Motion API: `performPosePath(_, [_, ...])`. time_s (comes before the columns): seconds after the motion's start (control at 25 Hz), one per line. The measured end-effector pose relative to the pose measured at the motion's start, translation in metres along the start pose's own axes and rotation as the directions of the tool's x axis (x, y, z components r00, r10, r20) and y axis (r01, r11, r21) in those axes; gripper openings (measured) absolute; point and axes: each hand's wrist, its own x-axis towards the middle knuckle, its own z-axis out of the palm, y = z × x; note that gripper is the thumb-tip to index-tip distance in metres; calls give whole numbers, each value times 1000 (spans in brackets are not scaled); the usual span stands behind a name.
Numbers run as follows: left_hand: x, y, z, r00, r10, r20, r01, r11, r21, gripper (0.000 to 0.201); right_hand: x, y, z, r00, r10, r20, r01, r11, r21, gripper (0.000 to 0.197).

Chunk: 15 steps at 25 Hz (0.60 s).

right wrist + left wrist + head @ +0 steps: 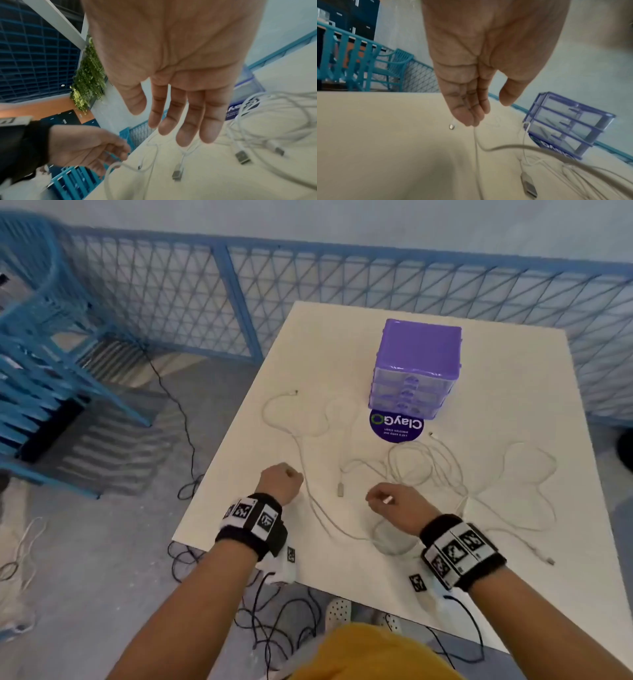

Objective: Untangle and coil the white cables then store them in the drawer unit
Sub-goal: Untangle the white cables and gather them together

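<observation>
Several white cables point(428, 467) lie tangled on the white table point(513, 364), in front of the purple drawer unit point(416, 364) with its drawers closed. My left hand point(281, 482) hovers near the table's left edge with its fingers curled round one white cable point(476, 142), whose small connector point(452, 126) sticks out beside the fingertips. My right hand point(171, 121) hangs over the tangle with straight, spread fingers and holds nothing. A USB plug point(340, 489) lies between the two hands.
A round purple sticker point(396, 428) sits under the drawer unit's front. A blue mesh fence point(171, 296) runs behind the table, and stacked blue chairs point(34, 371) stand to the left. Black cables point(274, 628) trail on the floor below the near edge.
</observation>
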Motion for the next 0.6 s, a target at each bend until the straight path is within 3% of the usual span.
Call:
performPosePath(0.12, [19, 6, 11, 996, -84, 39, 88, 989, -116, 32, 15, -11, 20, 993, 64, 102, -64, 998, -2, 25])
performPosePath(0.28, [27, 10, 31, 953, -228, 201, 296, 842, -451, 24, 19, -15, 41, 950, 162, 268, -154, 987, -49, 37])
performPosePath(0.44, [25, 18, 35, 959, -188, 213, 281, 737, -614, 28, 25, -15, 46, 928, 170, 332, -195, 980, 44, 14])
performPosePath(0.52, [19, 19, 34, 966, -149, 213, 256, 680, -687, 27, 24, -16, 40, 952, 134, 274, -159, 985, 71, 12])
performPosePath(0.6, [11, 18, 32, 969, -102, 226, 226, 740, -634, 18, 24, -16, 31, 990, 71, 123, -76, 997, 34, 20])
